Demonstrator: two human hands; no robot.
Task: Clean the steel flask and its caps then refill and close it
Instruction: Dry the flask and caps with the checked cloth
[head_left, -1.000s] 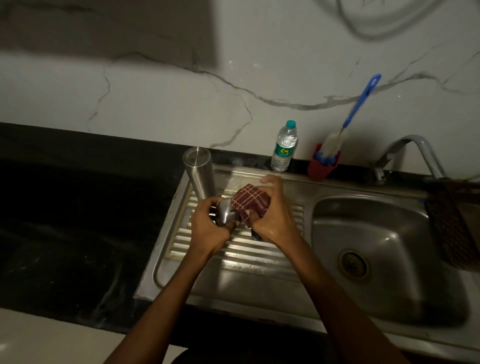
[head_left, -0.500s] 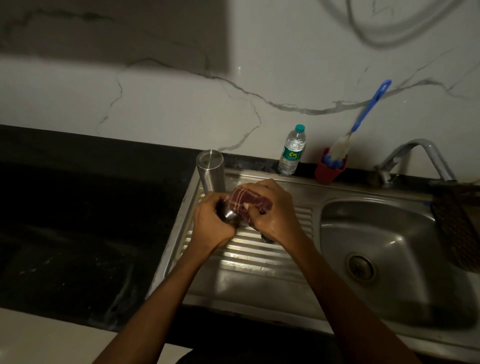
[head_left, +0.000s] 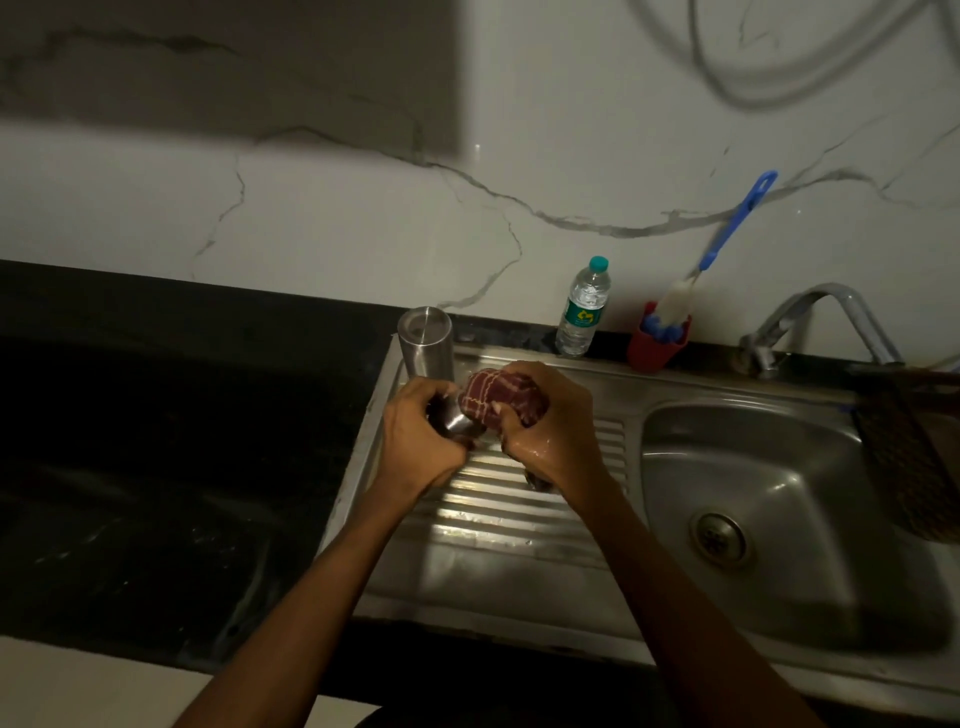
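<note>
The steel flask (head_left: 426, 343) stands upright at the back left corner of the ribbed draining board (head_left: 509, 499). Just in front of it my left hand (head_left: 418, 441) grips a small steel cap (head_left: 454, 420). My wet right hand (head_left: 550, 431) holds a bunched maroon checked cloth (head_left: 493, 397) pressed against the cap's open end. A dark object under my right wrist is mostly hidden.
A plastic water bottle (head_left: 583, 306) and a red cup (head_left: 655, 347) holding a blue-handled bottle brush (head_left: 727, 234) stand along the back wall. The tap (head_left: 826, 317) arches over the sink basin (head_left: 753, 499). A dark cloth (head_left: 904, 457) hangs at the right edge. Black counter (head_left: 182, 441) lies left.
The view has drifted, so everything sits a little further right. My right hand has turned the cloth against the cap and bunched it tighter; my left hand keeps its grip.
</note>
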